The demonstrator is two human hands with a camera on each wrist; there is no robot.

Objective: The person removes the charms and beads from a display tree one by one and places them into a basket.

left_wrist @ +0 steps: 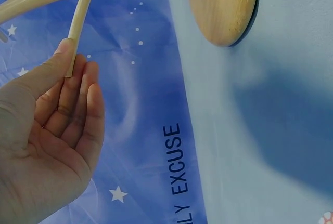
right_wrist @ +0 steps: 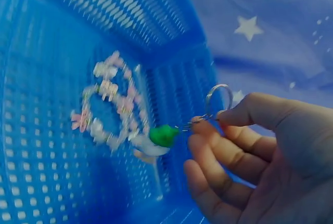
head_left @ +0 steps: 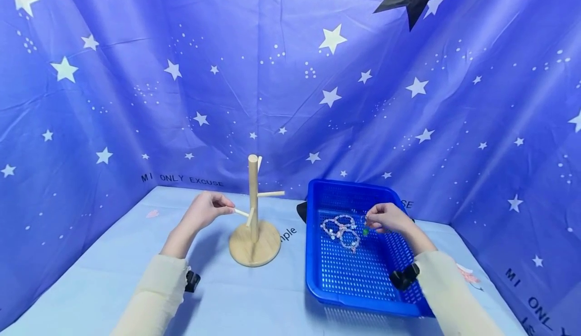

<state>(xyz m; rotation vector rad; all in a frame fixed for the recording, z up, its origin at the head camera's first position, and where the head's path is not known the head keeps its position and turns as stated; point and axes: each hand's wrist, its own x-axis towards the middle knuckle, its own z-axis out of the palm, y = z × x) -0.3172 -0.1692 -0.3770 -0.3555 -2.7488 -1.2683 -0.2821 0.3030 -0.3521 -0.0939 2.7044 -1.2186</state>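
Note:
In the head view, a wooden stand (head_left: 254, 200) with several pegs rises from a round base. My left hand (head_left: 206, 215) pinches the tip of its left peg (left_wrist: 79, 21) between thumb and finger. Over the blue basket (head_left: 313, 275), my right hand (head_left: 388, 217) pinches a keychain by its metal ring (right_wrist: 219, 96). A short chain runs from that ring to a green charm (right_wrist: 164, 135), which looks blurred in the right wrist view. Beaded bracelets (head_left: 340, 229) in pink and clear tones lie together on the basket floor, left of my right hand.
A pale blue cloth (head_left: 109, 285) covers the table. Behind it hangs a blue star-printed backdrop (head_left: 254, 73). The basket's raised walls surround the bracelets, and the stand is to the left of the basket with cloth between them.

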